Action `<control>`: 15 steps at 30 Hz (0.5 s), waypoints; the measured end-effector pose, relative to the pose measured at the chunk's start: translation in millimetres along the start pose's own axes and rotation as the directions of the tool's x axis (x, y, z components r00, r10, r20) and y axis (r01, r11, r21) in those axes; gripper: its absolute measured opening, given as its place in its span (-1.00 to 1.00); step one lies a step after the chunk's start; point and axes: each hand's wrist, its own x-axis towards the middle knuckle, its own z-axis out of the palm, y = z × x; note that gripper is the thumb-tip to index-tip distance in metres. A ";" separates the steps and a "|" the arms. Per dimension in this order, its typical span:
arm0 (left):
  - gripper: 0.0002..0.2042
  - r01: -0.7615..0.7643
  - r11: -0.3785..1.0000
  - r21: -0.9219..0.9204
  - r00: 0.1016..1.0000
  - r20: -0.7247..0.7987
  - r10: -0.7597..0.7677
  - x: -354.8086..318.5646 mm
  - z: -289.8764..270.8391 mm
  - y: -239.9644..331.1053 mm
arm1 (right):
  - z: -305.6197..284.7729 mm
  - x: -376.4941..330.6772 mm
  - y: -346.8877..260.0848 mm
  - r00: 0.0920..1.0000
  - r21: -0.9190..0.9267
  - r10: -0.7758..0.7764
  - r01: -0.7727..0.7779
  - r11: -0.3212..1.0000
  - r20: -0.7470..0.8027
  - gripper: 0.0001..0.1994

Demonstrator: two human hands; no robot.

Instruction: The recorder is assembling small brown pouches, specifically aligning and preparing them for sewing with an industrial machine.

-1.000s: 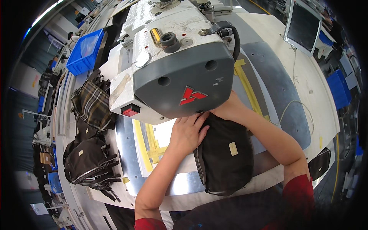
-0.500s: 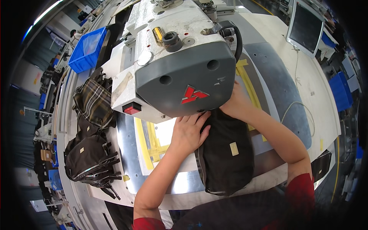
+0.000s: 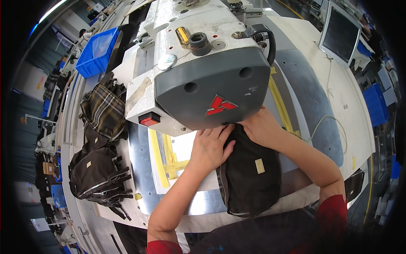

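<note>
A dark brown-black fabric bag (image 3: 249, 178) with a zip along its left side and a small tan label lies lengthwise before me. Its far end runs under the grey-fronted head of a sewing machine (image 3: 211, 89). My left hand (image 3: 210, 149) lies flat at the bag's far left edge, thumb apart, its fingertips just below the machine head. On the far right part of the bag my right hand (image 3: 261, 129) has its fingers bent against the fabric; the machine head partly covers them. What happens beneath the head is hidden.
Dark bags (image 3: 99, 171) and a plaid piece (image 3: 103, 111) are heaped at the left. Beyond them stands a blue crate (image 3: 97, 53). A screen (image 3: 340, 34) is at the far right. Yellow-taped sheets (image 3: 171, 154) lie on the metal plate; a pale green cord (image 3: 327, 116) trails at the right.
My right hand has come nearer and left, out from beside the machine head onto the bag. The cord's end now shows beside my right forearm. My left hand stays nearly in place.
</note>
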 end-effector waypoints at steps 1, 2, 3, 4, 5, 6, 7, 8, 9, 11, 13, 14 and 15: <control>-0.64 -0.004 1.000 0.004 1.000 -0.004 0.004 -0.1 -0.5 0.3 | -0.2 0.1 -0.4 1.000 -0.015 -0.026 0.026 1.000 -0.008 -0.79; -0.64 -0.001 1.000 0.004 1.000 -0.002 0.001 -0.6 -1.7 1.0 | 0.6 0.3 1.3 1.000 -0.013 -0.026 0.026 1.000 -0.006 -0.79; -0.64 0.006 1.000 0.007 1.000 0.008 -0.006 -0.1 -3.0 1.6 | 1.2 1.3 5.5 1.000 0.034 -0.030 0.030 0.999 0.006 -0.80; -0.64 0.013 1.000 0.011 1.000 0.019 -0.013 0.3 -3.7 1.8 | 1.5 2.6 8.5 0.999 0.080 -0.035 0.033 0.996 0.018 -0.80; -0.64 0.012 1.000 0.011 1.000 0.019 -0.012 0.6 -3.0 1.3 | -1.1 4.9 8.9 0.999 0.080 -0.034 0.033 0.996 0.017 -0.80; -0.64 0.011 1.000 0.006 1.000 0.013 -0.011 -0.2 -1.2 0.1 | -4.5 8.1 7.9 0.987 0.182 0.123 -0.140 0.973 0.100 -0.83; -0.64 0.009 1.000 0.001 1.000 0.007 -0.009 -0.8 -0.2 -0.8 | -5.3 10.8 6.7 0.944 0.266 0.266 -0.313 0.912 0.198 -0.85; -0.64 0.012 1.000 0.003 1.000 0.008 -0.012 -1.2 -0.5 -1.2 | -1.2 14.2 4.3 0.944 0.269 0.264 -0.312 0.911 0.198 -0.85; -0.64 0.014 1.000 0.011 1.000 0.015 -0.014 -0.2 -1.2 0.1 | 3.1 17.4 1.6 0.952 0.356 0.280 -0.307 0.883 0.125 -0.86; -0.64 0.012 1.000 0.015 1.000 0.022 -0.012 1.2 -0.1 2.1 | 12.2 16.3 5.0 0.951 0.438 0.305 -0.296 0.849 0.052 -0.85; -0.64 0.029 1.000 0.005 0.999 0.014 -0.029 0.6 0.3 1.7 | 22.1 18.3 11.3 0.945 0.465 0.323 -0.307 0.831 0.047 -0.84; -0.64 0.027 1.000 0.005 1.000 0.015 -0.027 1.3 0.0 2.0 | 19.2 14.3 12.9 0.945 0.465 0.324 -0.308 0.830 0.046 -0.84; -0.64 0.024 1.000 0.003 1.000 0.013 -0.024 0.8 -0.2 2.0 | 12.9 9.5 12.7 0.948 0.356 0.313 -0.313 0.880 0.059 -0.85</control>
